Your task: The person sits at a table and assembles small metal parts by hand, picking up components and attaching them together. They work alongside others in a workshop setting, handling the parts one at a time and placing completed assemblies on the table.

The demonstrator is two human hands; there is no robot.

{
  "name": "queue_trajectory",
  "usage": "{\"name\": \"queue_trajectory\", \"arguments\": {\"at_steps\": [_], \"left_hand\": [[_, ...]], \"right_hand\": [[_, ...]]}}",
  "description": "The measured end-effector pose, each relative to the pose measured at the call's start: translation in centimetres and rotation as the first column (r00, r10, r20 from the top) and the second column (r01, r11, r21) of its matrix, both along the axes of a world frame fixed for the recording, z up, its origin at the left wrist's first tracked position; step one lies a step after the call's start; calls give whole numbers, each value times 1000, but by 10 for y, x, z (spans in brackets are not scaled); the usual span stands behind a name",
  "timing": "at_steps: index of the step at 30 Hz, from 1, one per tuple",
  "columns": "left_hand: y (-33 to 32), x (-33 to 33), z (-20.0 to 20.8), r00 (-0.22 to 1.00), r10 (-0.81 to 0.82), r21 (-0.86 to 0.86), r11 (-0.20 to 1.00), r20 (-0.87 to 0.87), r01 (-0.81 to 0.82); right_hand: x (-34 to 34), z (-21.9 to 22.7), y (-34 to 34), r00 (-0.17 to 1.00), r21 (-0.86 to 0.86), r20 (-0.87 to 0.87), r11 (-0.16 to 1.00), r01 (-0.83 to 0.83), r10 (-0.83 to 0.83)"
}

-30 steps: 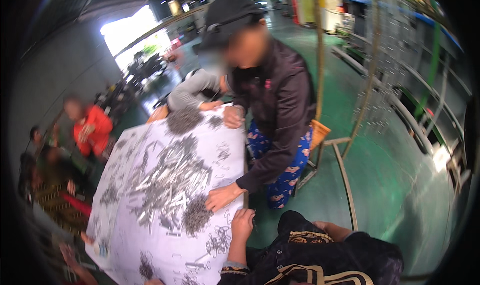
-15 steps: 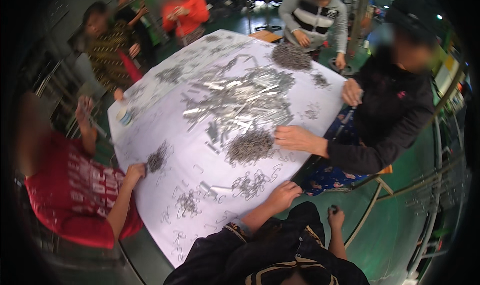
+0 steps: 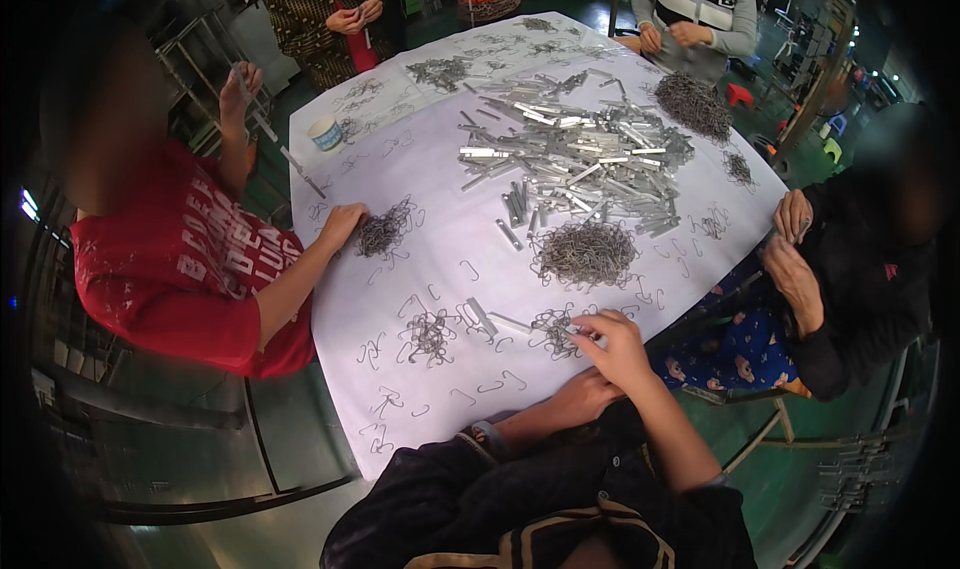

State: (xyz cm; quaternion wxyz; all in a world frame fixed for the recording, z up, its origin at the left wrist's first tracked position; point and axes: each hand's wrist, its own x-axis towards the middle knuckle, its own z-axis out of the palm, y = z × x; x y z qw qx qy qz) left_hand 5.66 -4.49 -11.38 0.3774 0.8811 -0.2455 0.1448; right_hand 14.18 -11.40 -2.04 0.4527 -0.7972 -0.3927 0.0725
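My right hand [image 3: 612,347] is over the right side of a small pile of bent wire hooks [image 3: 550,335]. Its thumb and forefinger are apart at the hooks, and no held thing shows between them. Behind that wrist, at the near table edge, rests my left hand [image 3: 582,399]. Its fingers are curled and partly covered by my right arm, so what they hold cannot be made out. Two flat metal strips [image 3: 480,317] lie left of the hook pile, near another small hook pile [image 3: 428,337]. Loose hooks are scattered nearer to me.
A large hook heap [image 3: 585,254] and many metal strips [image 3: 570,149] cover the table's middle. A paper cup [image 3: 324,133] stands at the far left. Several co-workers surround the white-covered table [image 3: 440,269], including one in a red shirt [image 3: 215,259] and one in dark clothing [image 3: 850,269].
My right hand has come up from beside the table edge to the small hook pile. The right-hand co-worker's hand has drawn back from the large heap. My view has shifted.
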Motion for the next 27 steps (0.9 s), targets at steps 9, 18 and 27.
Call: {"name": "queue_trajectory", "arguments": {"at_steps": [9, 18, 27], "left_hand": [[4, -8, -1, 934, -26, -265, 962, -356, -74], [0, 0, -12, 999, 21, -89, 996, 50, -17], [-2, 4, 36, 997, 55, -315, 946, -52, -69]], "right_hand": [[2, -61, 100, 933, -382, 267, 916, -125, 239], [27, -26, 35, 831, 54, -556, 999, -4, 33], [13, -24, -98, 649, 252, -756, 878, 406, -83]]}}
